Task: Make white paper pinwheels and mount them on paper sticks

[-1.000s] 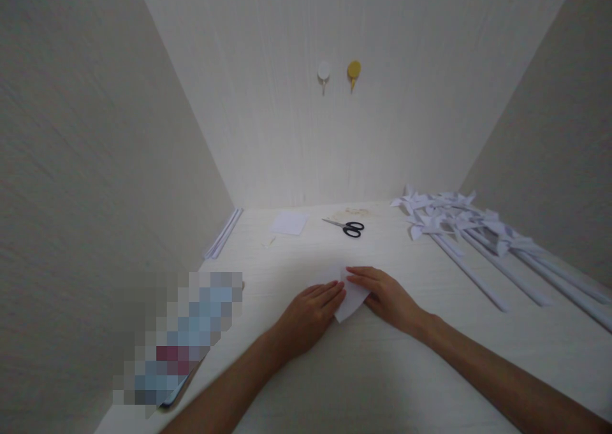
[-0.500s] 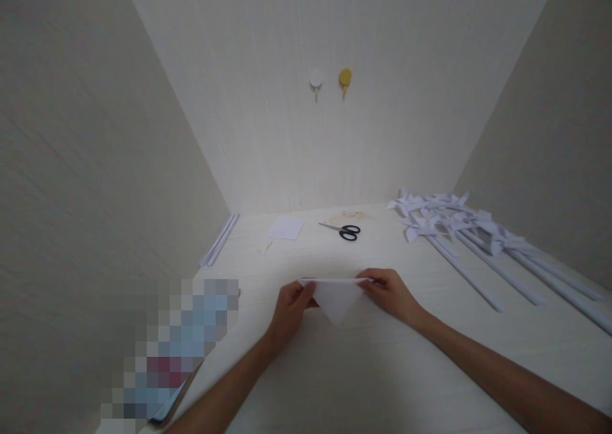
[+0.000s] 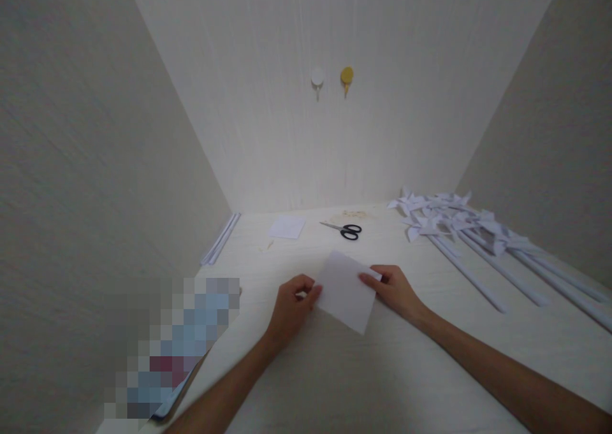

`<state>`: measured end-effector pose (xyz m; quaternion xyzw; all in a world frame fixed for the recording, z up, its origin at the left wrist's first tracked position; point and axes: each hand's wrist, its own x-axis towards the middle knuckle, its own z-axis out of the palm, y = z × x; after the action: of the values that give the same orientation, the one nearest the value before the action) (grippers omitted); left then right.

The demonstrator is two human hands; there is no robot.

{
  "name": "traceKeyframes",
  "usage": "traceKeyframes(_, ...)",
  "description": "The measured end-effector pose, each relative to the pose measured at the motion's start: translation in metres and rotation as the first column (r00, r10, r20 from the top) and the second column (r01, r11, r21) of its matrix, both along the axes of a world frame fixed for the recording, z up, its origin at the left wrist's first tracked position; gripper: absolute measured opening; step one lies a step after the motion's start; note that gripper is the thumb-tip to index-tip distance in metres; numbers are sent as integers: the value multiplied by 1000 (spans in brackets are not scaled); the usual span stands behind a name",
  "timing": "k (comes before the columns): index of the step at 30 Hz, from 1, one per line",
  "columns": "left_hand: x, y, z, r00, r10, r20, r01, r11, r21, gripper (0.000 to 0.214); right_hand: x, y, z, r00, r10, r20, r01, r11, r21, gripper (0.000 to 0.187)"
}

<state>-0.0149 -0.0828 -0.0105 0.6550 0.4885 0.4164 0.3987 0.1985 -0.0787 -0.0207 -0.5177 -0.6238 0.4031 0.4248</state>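
The left hand [image 3: 295,306] and right hand [image 3: 392,290] hold a white paper square [image 3: 345,294] by its edges above the table [image 3: 296,389]. Beyond it lie scissors [image 3: 349,231] and another sheet [image 3: 287,227]; to the right, paper pinwheels [image 3: 421,224] are piled together with their sticks [image 3: 473,278].

Held paper [image 3: 345,292] before the scissors [image 3: 343,229], pinwheels [image 3: 423,225] on the table [image 3: 344,383] rightward, seemingly one atop another.

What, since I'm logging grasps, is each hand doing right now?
Left hand: closed, pinching the left corner of the square white paper sheet.
Right hand: closed, holding the same sheet's right corner.
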Motion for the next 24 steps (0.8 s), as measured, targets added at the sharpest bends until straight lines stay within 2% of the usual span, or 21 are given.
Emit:
traceKeyframes(3, 2, -3, 1, 976, -155, -150, 168, 983, 78, 31, 1, 4, -3, 986, -163, -44, 163, 987, 1, 32)
traceKeyframes(5, 3, -6, 0, 946, -213, -245, 242, 966, 96, 29, 1, 6, -5, 971, -214, -103, 216, 976, 14, 30)
traceKeyframes(7, 3, -8, -2, 938, -174, -299, 222, 966, 135, 11, 0, 7, -7, 967, -218, -129, 223, 974, 26, 29)
traceKeyframes(8, 2, -8, -3, 938, -126, -321, 194, 963, 188, 20, 0, 7, -7, 971, -204, -123, 209, 977, 30, 29)
traceKeyframes(9, 1, -9, -5, 933, -75, -351, 176, 948, 265, 39, 0, 7, -8, 977, -184, -106, 189, 981, 33, 29)
traceKeyframes(11, 0, -10, -7, 892, -7, -452, 232, 866, 443, 59, -1, 6, -8, 987, -151, -59, 154, 987, 52, 28)
traceKeyframes(13, 1, -11, -6, 804, -17, -594, 403, 750, 525, 53, 0, 5, -8, 989, -147, -21, 148, 985, 85, 27)
traceKeyframes(15, 2, -14, -3, 683, -105, -723, 594, 656, 465, 41, 0, 4, -7, 985, -172, -5, 172, 978, 114, 27)
traceKeyframes(17, 3, -16, 1, 564, -207, -799, 713, 610, 346, 35, 0, 4, -7, 981, -192, -24, 193, 973, 123, 28)
traceKeyframes(19, 4, -18, 5, 501, -264, -824, 743, 620, 253, 35, 0, 5, -7, 979, -190, -74, 198, 974, 110, 30)
traceKeyframes(21, 5, -19, 7, 476, -284, -832, 739, 643, 203, 40, 0, 5, -7, 981, -158, -111, 169, 982, 88, 33)
traceKeyframes(24, 5, -19, 9, 458, -291, -840, 736, 653, 175, 45, -1, 5, -6, 998, -44, -36, 46, 997, 61, 31)
